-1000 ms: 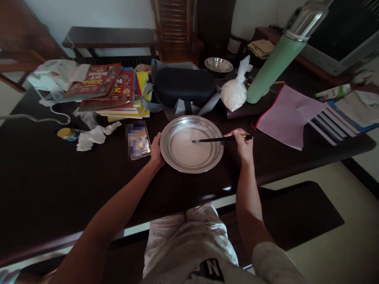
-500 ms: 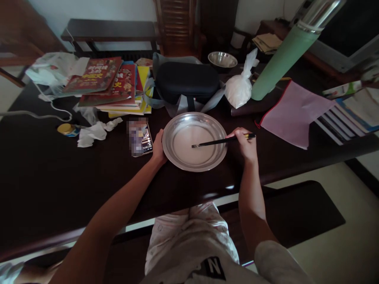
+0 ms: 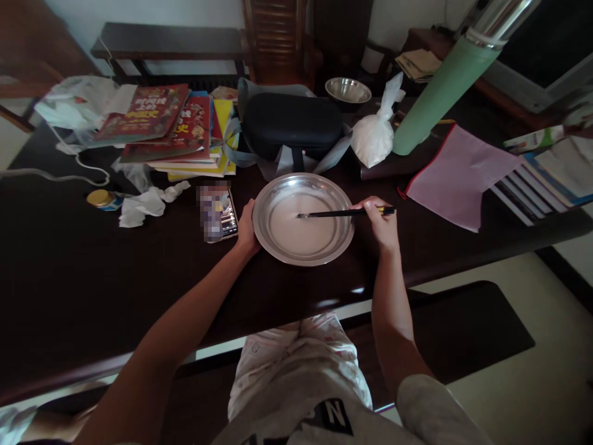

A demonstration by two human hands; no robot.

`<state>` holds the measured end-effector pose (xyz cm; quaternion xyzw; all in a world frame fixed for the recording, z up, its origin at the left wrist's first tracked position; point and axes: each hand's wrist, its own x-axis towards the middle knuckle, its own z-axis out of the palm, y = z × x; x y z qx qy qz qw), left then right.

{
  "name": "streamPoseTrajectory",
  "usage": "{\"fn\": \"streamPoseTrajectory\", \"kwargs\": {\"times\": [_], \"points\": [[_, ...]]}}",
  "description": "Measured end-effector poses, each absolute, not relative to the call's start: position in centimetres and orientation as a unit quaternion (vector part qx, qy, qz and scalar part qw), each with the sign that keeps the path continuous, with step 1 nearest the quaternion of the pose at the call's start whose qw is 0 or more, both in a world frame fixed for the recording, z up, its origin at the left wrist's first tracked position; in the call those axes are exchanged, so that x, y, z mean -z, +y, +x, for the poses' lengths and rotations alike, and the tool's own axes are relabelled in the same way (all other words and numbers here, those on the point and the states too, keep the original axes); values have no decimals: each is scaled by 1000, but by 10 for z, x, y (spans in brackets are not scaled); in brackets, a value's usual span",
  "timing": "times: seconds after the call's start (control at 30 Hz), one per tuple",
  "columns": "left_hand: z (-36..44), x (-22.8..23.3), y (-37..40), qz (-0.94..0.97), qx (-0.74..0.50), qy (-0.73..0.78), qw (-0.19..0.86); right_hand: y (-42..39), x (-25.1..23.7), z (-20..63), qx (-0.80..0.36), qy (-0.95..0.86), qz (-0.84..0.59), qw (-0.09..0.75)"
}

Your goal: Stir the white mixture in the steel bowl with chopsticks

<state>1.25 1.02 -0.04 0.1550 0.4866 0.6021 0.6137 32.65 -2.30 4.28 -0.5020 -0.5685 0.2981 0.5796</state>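
Note:
A round metal basin [image 3: 264, 238] sits near the table's front edge with a cloudy whitish liquid [image 3: 301, 238] in it. My left hand [image 3: 248, 232] is closed on the basin's left rim, its fingers partly hidden by the wall. In my right hand [image 3: 382, 225] is a pair of black chopsticks [image 3: 336, 213], held close together and almost level across the right rim. Their tips dip into the liquid near the basin's middle. A phone [image 3: 218, 213] with a lit screen lies just left of my left hand.
Behind the basin stand a black case [image 3: 291, 123], a knotted bag of white powder [image 3: 372, 141], a tall green thermos [image 3: 445, 93] and a smaller metal bowl [image 3: 348, 91]. Stacked books [image 3: 171, 133], crumpled tissue [image 3: 143, 207] and a yellow-lidded jar [image 3: 102, 199] are left; a pink pouch [image 3: 463, 173] is right.
The chopstick tips have shifted slightly left and away from me in the liquid, and my right hand has tilted them flatter. My left hand keeps its place on the rim.

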Motion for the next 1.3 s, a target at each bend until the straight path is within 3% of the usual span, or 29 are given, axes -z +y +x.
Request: {"fn": "streamPoseTrajectory", "kwargs": {"times": [0.47,0.63,0.8,0.97,1.17,1.3], "points": [[10,12,15,158,-614,479,607,-22,-41,329,-288,-535,-510,608],[11,11,14,156,-620,474,606,-22,-40,330,-317,-580,-482,574],[14,5,12,161,-619,480,601,-22,-42,330,-288,-529,-498,624],[15,-1,11,163,-610,494,598,-24,-43,329,-321,-582,-482,571],[17,-3,10,159,-614,491,598,-22,-44,329,-292,-530,-505,615],[18,-2,10,149,-611,489,604,-23,-44,329,-310,-575,-493,575]]}}
